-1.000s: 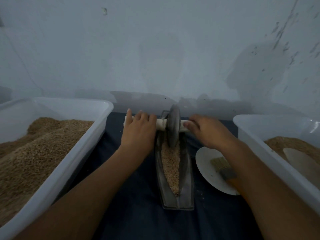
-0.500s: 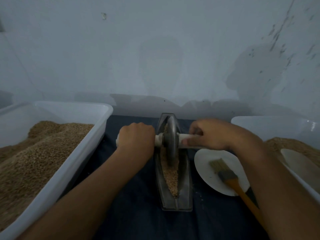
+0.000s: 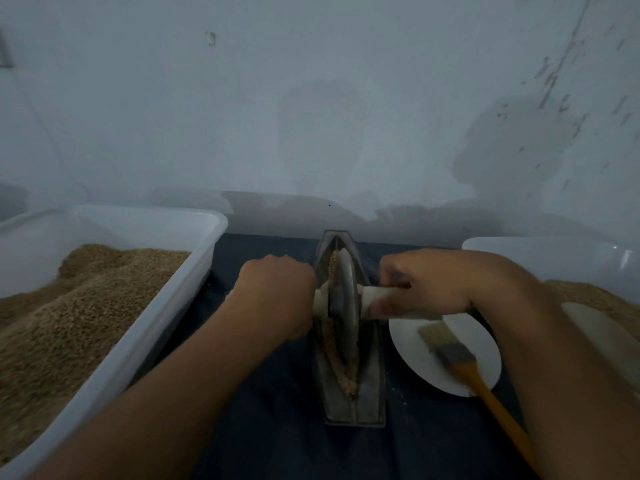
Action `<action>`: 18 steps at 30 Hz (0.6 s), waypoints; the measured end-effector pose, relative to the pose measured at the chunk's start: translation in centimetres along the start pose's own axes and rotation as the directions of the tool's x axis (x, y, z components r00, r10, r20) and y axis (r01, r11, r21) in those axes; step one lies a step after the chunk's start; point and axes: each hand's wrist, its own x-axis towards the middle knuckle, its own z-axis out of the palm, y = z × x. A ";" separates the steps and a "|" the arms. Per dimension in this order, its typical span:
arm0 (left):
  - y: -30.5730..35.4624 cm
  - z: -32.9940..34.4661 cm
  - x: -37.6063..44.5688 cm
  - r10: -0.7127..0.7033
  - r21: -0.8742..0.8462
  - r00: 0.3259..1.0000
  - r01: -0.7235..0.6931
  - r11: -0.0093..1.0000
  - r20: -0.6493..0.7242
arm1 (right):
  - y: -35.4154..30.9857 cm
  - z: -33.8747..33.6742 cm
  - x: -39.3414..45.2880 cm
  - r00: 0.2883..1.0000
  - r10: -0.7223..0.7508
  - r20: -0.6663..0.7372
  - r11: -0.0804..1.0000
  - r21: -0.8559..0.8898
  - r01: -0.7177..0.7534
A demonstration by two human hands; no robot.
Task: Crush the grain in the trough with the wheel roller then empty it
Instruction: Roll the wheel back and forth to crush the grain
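Grain (image 3: 341,367) lies in the trough (image 3: 372,393) nearest us. Farther, our left hand (image 3: 277,299) and right hand (image 3: 420,289) each grip the pale handle of the upright wheel roller (image 3: 344,306) standing in it.

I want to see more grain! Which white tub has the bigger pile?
The white tub on the left: its grain fills most of it. The tub on the right shows only a small patch.

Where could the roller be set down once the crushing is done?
Bare cloth lies between the left tub and trough, partly under the forearm. Right of the trough is crowded: plate, brush, right tub.
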 end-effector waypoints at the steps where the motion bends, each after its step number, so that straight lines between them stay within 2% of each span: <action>1: -0.2 0.3 0.5 0.002 -0.048 1.000 -0.003 0.999 -0.011 | 0.3 0.3 0.6 1.000 0.002 0.000 1.000 0.014 -0.002; 4: -1.0 1.2 2.1 0.007 -0.180 0.997 -0.020 0.983 -0.074 | 1.2 1.6 2.5 0.999 0.014 -0.042 0.998 0.069 -0.011; 8: -1.3 2.9 3.6 -0.058 -0.276 0.967 -0.013 0.961 -0.249 | 2.3 3.2 4.4 0.971 0.034 -0.237 0.990 0.143 0.000; 11: -1.5 3.9 4.2 -0.081 -0.273 0.920 -0.029 0.962 -0.383 | 2.8 4.4 5.6 0.911 0.102 -0.400 0.981 0.194 -0.025; 14: -1.6 4.3 4.5 -0.055 -0.203 0.868 -0.053 0.978 -0.493 | 2.9 5.3 6.4 0.855 0.155 -0.494 0.977 0.206 -0.058; 16: -1.4 4.3 4.5 -0.051 -0.189 0.849 -0.058 0.980 -0.525 | 2.9 5.6 6.7 0.830 0.167 -0.533 0.979 0.189 -0.075; 18: -1.3 4.2 4.4 -0.041 -0.161 0.858 -0.049 0.986 -0.513 | 2.9 5.7 6.7 0.825 0.146 -0.546 0.987 0.142 -0.081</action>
